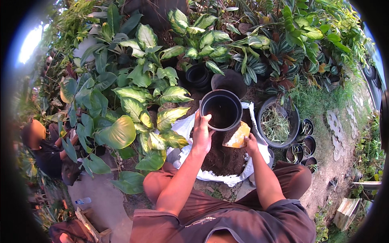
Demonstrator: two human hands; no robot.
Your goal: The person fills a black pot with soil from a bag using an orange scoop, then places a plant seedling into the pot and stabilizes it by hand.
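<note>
My left hand grips the rim of a black plastic plant pot, its thumb over the near left edge. Some dark soil shows inside the pot, though how deep it lies is hard to tell. In my right hand is a worn yellow scoop-like piece, held just below and to the right of the pot, with soil on it. Beneath both hands lies an opened white sack of dark potting soil.
Right of the sack stands a wide black basin holding cut grass-like plants, beside several small pots. Empty black pots sit beyond. Broad-leaved dieffenbachia crowds the left. Another person sits at far left, near a plastic bottle.
</note>
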